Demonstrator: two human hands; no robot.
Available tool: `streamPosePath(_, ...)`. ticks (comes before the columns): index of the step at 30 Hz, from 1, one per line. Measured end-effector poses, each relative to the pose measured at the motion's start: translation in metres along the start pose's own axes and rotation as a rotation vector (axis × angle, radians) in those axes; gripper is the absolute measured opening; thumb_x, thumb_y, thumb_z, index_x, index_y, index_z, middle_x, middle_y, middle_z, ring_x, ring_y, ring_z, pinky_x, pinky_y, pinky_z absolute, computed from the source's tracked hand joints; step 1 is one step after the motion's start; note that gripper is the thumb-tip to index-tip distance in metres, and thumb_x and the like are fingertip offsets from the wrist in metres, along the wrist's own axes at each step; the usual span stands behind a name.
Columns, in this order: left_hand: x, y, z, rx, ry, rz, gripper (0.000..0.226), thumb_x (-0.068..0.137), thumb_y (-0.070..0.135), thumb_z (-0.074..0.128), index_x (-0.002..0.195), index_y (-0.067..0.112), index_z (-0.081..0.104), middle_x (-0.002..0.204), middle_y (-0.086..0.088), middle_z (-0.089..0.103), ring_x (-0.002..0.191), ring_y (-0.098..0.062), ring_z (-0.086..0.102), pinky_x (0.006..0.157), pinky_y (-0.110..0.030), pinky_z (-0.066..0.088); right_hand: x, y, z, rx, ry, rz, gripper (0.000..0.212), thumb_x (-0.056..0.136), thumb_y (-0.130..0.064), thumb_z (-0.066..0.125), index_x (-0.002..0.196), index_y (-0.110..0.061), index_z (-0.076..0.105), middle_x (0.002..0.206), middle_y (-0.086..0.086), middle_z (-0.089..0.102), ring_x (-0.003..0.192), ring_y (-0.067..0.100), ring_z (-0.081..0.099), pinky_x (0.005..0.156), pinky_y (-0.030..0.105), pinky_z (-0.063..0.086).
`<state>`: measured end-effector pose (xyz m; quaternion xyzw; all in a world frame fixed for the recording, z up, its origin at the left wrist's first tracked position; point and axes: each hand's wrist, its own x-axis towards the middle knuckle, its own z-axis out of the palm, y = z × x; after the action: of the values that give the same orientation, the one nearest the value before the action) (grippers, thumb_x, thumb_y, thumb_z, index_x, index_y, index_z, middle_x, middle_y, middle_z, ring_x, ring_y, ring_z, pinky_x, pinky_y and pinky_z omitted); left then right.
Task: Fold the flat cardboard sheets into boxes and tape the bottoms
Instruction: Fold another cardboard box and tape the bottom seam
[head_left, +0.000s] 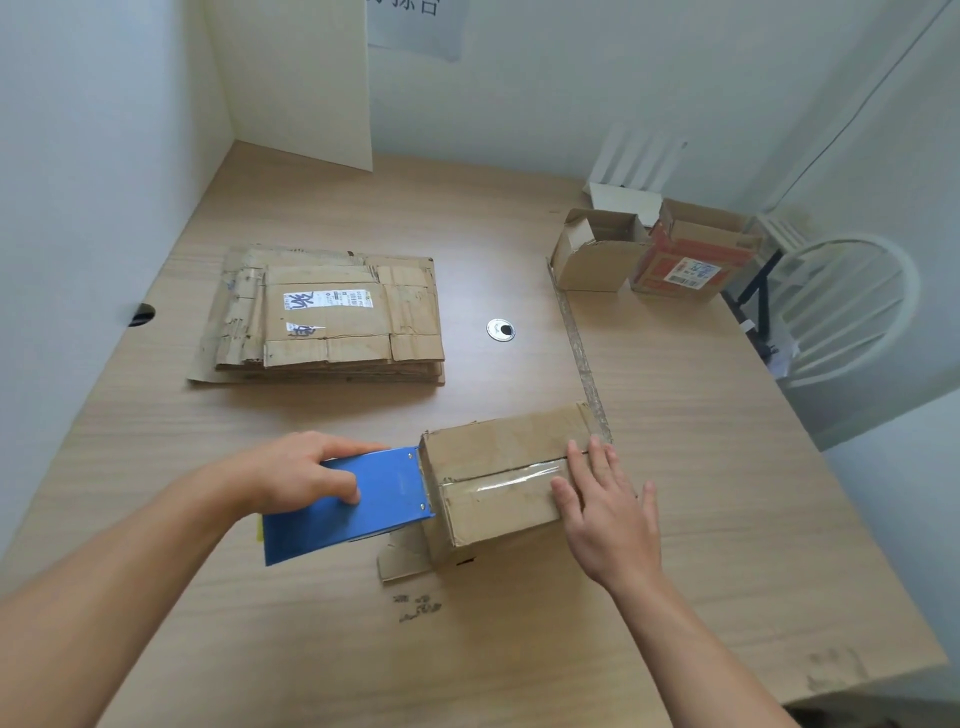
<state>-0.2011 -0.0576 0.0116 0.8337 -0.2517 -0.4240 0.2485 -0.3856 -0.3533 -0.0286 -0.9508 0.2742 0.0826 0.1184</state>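
Note:
A small brown cardboard box (493, 457) lies upside down near the table's middle front, with a strip of clear tape along its bottom seam. My left hand (306, 470) grips a blue tape dispenser (358, 504) whose front edge meets the box's left end. My right hand (605, 512) lies flat with straight fingers on the right end of the box, over the tape. A stack of flat cardboard sheets (327, 317) rests farther back on the left.
Two folded boxes stand at the back right: a plain brown box (597, 254) and a red printed box (693, 260). A long tape strip (579, 348) lies on the wooden table (675, 519). A round cable hole (501, 330) sits mid-table. A white chair (852, 306) is beyond the right edge.

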Motion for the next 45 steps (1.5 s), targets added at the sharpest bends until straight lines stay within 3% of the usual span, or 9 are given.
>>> streamPosePath(5,0.002,0.002,0.010,-0.069,0.013,0.009,0.055,0.065,0.042,0.056,0.113,0.069,0.055,0.112,0.024,0.065,0.102,-0.005,0.060,0.096,-0.033,0.046,0.004,-0.001,0.003,0.066,0.011,0.059,0.064,0.100,-0.061,0.014,0.158,-0.036,0.003,0.163,-0.019,-0.012,0.148,0.000,-0.016,0.121,0.054,-0.002)
streamPosePath(9,0.002,0.002,0.020,-0.101,0.043,0.015,0.053,0.064,0.042,0.055,0.109,0.069,0.057,0.112,0.025,0.064,0.102,-0.006,0.059,0.095,-0.034,0.046,0.008,-0.003,-0.007,-0.059,0.000,0.053,0.065,0.099,-0.062,0.014,0.158,-0.034,0.007,0.165,-0.013,-0.009,0.151,0.012,-0.015,0.119,0.059,-0.005)
streamPosePath(14,-0.002,0.003,0.025,-0.090,0.050,0.028,0.057,0.065,0.041,0.054,0.117,0.066,0.056,0.116,0.024,0.063,0.106,-0.008,0.057,0.097,-0.036,0.045,0.014,-0.008,-0.023,-0.205,-0.036,-0.411,0.091,0.081,-0.088,0.020,0.153,-0.044,-0.014,0.159,-0.015,-0.030,0.143,0.016,-0.038,0.119,0.051,-0.015)
streamPosePath(17,-0.003,0.002,0.026,-0.103,0.058,0.005,0.060,0.065,0.042,0.054,0.121,0.065,0.053,0.120,0.023,0.061,0.109,-0.009,0.056,0.099,-0.037,0.045,0.024,-0.024,-0.015,-0.221,-0.138,-0.577,0.097,0.075,-0.093,0.016,0.151,-0.044,-0.019,0.158,-0.020,-0.030,0.143,0.011,-0.037,0.119,0.051,-0.016)
streamPosePath(21,-0.001,-0.003,0.031,-0.124,0.053,-0.007,0.061,0.065,0.043,0.055,0.121,0.068,0.051,0.120,0.023,0.060,0.109,-0.010,0.056,0.099,-0.038,0.046,0.028,-0.029,0.002,-0.183,-0.078,-0.531,0.085,0.075,-0.089,-0.005,0.152,-0.053,-0.003,0.158,-0.029,-0.019,0.146,0.000,-0.023,0.121,0.049,-0.011)
streamPosePath(26,-0.008,-0.014,0.037,-0.235,0.050,0.010,0.055,0.067,0.040,0.058,0.112,0.072,0.053,0.115,0.031,0.061,0.105,0.001,0.057,0.090,-0.024,0.045,0.030,-0.029,0.007,-0.105,-0.015,-0.504,0.078,0.082,-0.084,-0.002,0.151,-0.054,0.015,0.159,-0.031,-0.002,0.148,-0.004,-0.011,0.122,0.045,-0.005)
streamPosePath(37,-0.018,-0.043,0.036,-0.160,-0.014,-0.085,0.055,0.067,0.045,0.058,0.117,0.067,0.055,0.113,0.024,0.063,0.103,-0.005,0.060,0.092,-0.030,0.048,0.030,-0.033,0.004,-0.149,-0.045,-0.480,0.061,0.086,-0.078,0.011,0.145,-0.063,0.011,0.157,-0.035,-0.009,0.146,-0.007,-0.016,0.122,0.043,-0.006)
streamPosePath(42,0.011,-0.001,0.045,0.036,0.018,-0.082,0.043,0.090,0.039,0.059,0.131,0.048,0.054,0.121,0.012,0.060,0.108,-0.017,0.055,0.092,-0.032,0.048,0.028,-0.029,0.004,-0.157,-0.066,-0.488,0.056,0.086,-0.077,0.011,0.141,-0.067,0.007,0.157,-0.034,-0.010,0.146,-0.007,-0.016,0.122,0.044,-0.006)
streamPosePath(45,0.021,0.012,0.041,0.139,0.051,-0.113,0.034,0.082,0.044,0.058,0.116,0.045,0.063,0.112,0.010,0.068,0.099,-0.018,0.061,0.085,-0.036,0.054,0.027,-0.031,0.003,-0.155,-0.068,-0.483,0.059,0.085,-0.077,0.012,0.143,-0.065,0.008,0.157,-0.034,-0.009,0.146,-0.007,-0.016,0.122,0.044,-0.007)
